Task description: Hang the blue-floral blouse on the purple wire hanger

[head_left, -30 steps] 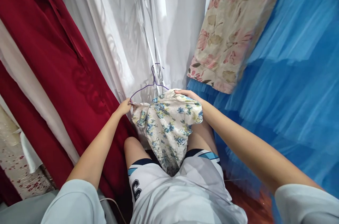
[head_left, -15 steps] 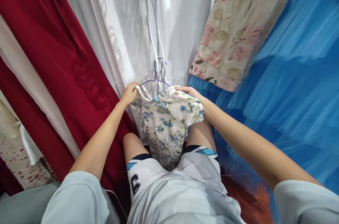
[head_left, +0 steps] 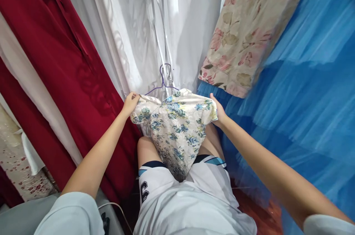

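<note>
A cream floral blouse with blue flowers and green leaves hangs in front of my knees, its lower part dropping between my thighs. Inside its neck sits a thin purple hanger, the hook pointing up. My left hand is closed on the blouse at the left shoulder, thumb and fingers pinching the cloth. At the opposite sleeve's outer edge, my right hand grips with the thumb up; its other fingers are partly hidden by the cloth.
White drapes with thin ribbons hang ahead. Red cloth hangs on the left, a pink-flowered fabric and blue tulle on the right. A white cable runs low at the left.
My left hand has slid outward and slightly down along the left shoulder. My right hand has moved from the neck area out to the sleeve edge. The blouse is spread wider, both sleeves showing.
</note>
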